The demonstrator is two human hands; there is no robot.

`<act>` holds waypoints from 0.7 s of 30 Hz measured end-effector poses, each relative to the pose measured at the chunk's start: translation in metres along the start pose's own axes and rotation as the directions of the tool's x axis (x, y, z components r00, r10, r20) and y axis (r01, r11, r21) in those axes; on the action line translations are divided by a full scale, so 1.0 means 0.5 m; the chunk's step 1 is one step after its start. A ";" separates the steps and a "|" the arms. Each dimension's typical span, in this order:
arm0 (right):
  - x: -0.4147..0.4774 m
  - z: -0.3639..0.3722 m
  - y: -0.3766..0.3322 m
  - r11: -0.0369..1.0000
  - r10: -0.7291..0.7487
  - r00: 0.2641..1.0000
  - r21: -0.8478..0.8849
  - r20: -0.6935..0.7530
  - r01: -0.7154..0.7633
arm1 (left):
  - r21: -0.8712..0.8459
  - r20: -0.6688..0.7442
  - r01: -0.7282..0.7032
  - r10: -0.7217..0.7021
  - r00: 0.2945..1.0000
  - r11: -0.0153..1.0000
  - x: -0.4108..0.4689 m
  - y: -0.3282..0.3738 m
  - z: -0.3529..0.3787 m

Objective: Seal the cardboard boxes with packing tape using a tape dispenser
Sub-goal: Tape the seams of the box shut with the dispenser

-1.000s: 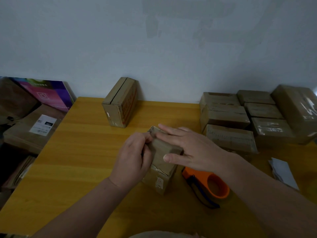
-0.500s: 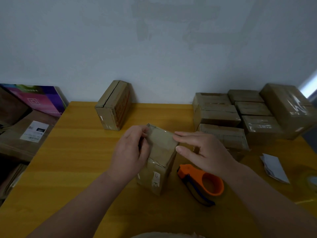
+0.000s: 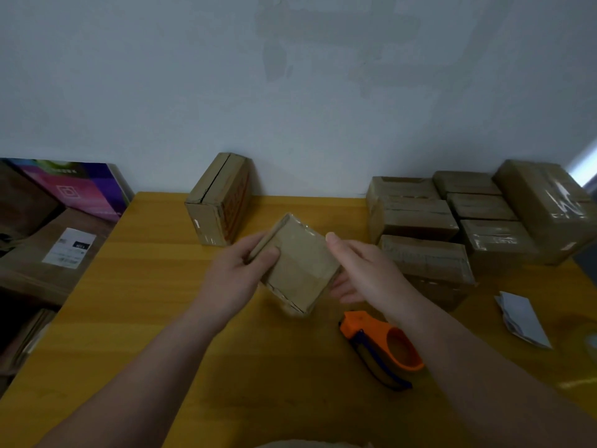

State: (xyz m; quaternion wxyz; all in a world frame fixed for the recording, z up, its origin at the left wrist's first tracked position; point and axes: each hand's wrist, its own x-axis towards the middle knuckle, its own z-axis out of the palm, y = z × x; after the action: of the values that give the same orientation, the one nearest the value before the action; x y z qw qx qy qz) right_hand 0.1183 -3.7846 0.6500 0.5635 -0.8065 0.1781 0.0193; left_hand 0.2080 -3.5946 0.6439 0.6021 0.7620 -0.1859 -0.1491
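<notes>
Nearest us, the orange tape dispenser [image 3: 381, 347] lies on its side on the yellow table [image 3: 129, 334], under our right forearm, and neither hand touches it. Just beyond it we hold the small box [image 3: 300, 266] tilted between both hands over the middle of the table. Its near corner hangs low, and we cannot tell whether it touches the wood. Our left hand [image 3: 239, 279] grips the box's left edge, thumb across the broad face and fingers curled behind. Our right hand [image 3: 365, 273] cups the right side, fingers curled beneath and one fingertip up at the far right corner. A glossy film of tape shows across the far part of the face.

We judge the box light, since we carry it by its edges alone. It looks stiff along edges and corners, but the broad face would likely dent under a hard press, and the taped patches will be slick. We think opposite edges on bare cardboard are the best hold. For taping, one hand can pin the box to the table while the other takes the dispenser by its orange loop.

Further right, white paper slips [image 3: 520, 315] lie near the table's edge. Beyond them a stack of boxes [image 3: 420, 221] fills the far right corner, several showing shiny tape. At the far middle an upright box [image 3: 219, 202] stands close to the wall [image 3: 290, 92], a dark seam running down it. Off the table to the left sits a labelled carton [image 3: 48, 253].
</notes>
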 end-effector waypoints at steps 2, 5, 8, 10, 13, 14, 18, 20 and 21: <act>0.012 0.004 -0.006 0.999 -0.014 0.999 0.031 -0.038 0.016 | -0.063 0.035 -0.018 0.020 0.999 0.998 0.015 -0.004 -0.006; 0.040 0.011 -0.001 0.995 -0.046 0.992 -0.093 -0.121 0.035 | 0.020 0.123 0.009 -0.011 0.992 1.000 0.036 -0.029 0.009; 0.075 0.011 0.028 0.967 0.022 0.989 -0.247 -0.147 -0.058 | 0.022 0.284 0.151 -0.151 0.947 0.988 0.058 -0.060 0.034; 0.099 0.014 0.054 0.939 0.108 0.988 -0.315 -0.112 -0.139 | 0.099 0.360 0.243 -0.263 0.895 0.965 0.075 -0.080 0.048; 0.126 0.026 0.087 0.877 0.177 0.982 -0.441 -0.073 -0.190 | 0.224 0.418 0.334 -0.400 0.816 0.915 0.094 -0.106 0.064; 0.133 0.031 0.096 0.848 0.184 0.981 -0.493 -0.068 -0.193 | 0.247 0.423 0.347 -0.423 0.801 0.905 0.099 -0.114 0.066; 0.165 0.046 0.117 0.723 0.191 0.982 -0.675 -0.004 -0.144 | 0.311 0.367 0.333 -0.435 0.822 0.890 0.126 -0.135 0.070; 0.174 0.046 0.125 0.668 0.220 0.975 -0.732 0.026 -0.131 | 0.360 0.327 0.289 -0.410 0.851 0.887 0.144 -0.144 0.076; 0.174 0.042 0.129 0.631 0.231 0.973 -0.765 0.026 -0.129 | 0.411 0.327 0.241 -0.389 0.861 0.879 0.153 -0.148 0.080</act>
State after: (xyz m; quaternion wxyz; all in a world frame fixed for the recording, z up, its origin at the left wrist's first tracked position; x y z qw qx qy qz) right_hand 0.1835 -3.8077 0.5642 0.1798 -0.9430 0.1987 0.1973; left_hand 0.2656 -3.6494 0.5624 0.3698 0.8314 -0.1995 -0.3636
